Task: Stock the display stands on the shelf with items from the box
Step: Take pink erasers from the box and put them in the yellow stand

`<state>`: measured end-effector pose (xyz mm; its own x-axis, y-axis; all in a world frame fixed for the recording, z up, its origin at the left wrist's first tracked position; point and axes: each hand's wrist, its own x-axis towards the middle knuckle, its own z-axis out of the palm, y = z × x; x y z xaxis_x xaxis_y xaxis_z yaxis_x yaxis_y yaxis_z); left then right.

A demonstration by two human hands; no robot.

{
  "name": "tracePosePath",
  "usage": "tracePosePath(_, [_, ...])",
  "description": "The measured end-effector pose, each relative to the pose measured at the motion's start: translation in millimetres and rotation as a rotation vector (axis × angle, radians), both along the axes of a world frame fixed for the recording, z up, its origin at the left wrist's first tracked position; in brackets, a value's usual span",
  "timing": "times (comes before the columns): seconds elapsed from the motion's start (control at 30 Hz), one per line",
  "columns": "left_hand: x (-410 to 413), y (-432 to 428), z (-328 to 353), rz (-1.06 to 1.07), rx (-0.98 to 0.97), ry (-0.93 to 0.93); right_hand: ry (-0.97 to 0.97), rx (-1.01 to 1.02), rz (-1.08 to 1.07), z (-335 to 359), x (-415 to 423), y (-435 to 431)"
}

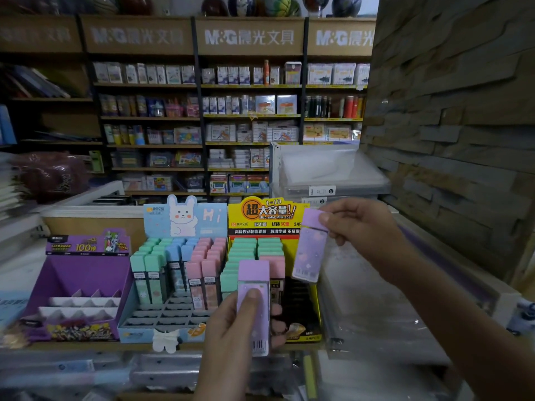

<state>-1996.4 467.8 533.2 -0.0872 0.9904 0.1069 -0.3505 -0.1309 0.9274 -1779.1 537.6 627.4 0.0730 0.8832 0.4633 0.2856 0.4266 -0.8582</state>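
My left hand [231, 337] grips a purple lead case [254, 273] upright, thumb on its front, in front of the yellow display stand [265, 215]. My right hand [364, 227] pinches the cap of a second purple lead case [308, 250], hanging it just right of that stand. The yellow stand holds green and pink cases at the back; its dark front slots are bare. The blue rabbit display stand [185, 218] holds green, blue and pink cases, with bare front slots. The box is not in sight.
A purple display stand [84, 270] with white dividers sits at the left. Clear plastic folders [333, 169] are stacked behind and to the right. A stone wall [457, 111] rises on the right. Stocked stationery shelves [249, 117] fill the background.
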Motion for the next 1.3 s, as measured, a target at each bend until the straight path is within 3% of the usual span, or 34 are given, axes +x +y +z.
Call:
tracePosePath(0.5, [5.1,6.1,-1.1,0.043,0.105,0.125,-0.569,0.067,-0.091,-10.6,-15.1,44.4])
tracePosePath(1.3, [6.8,1.5,6.9,0.037,0.121,0.103,-0.525,0.091,-0.005,-29.0,-9.7,49.5])
